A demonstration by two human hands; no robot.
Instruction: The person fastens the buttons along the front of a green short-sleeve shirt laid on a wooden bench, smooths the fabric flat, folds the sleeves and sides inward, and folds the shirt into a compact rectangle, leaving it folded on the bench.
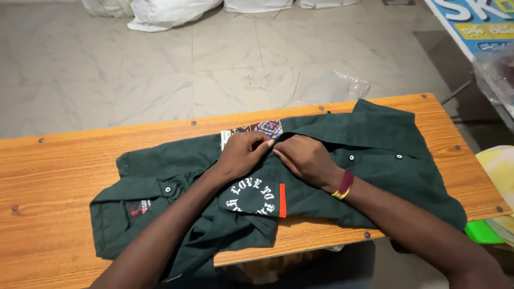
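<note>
A dark green shirt (375,139) lies spread across a wooden table (59,176). It has white buttons, white lettering in a ring on one pocket and an orange strip beside it. My left hand (243,152) and my right hand (305,159) meet at the middle of the shirt, near the collar. Both pinch the green cloth with their fingertips, which touch each other. A patterned cardboard tag (262,128) pokes out just beyond my left fingers. A red and yellow band is on my right wrist.
The grey tiled floor lies beyond the table, with white sacks (166,12) at the far edge and a crumpled plastic wrapper (332,85) near the table. A blue printed banner (476,21) hangs at the right. A green object (482,231) sits below the table's right end.
</note>
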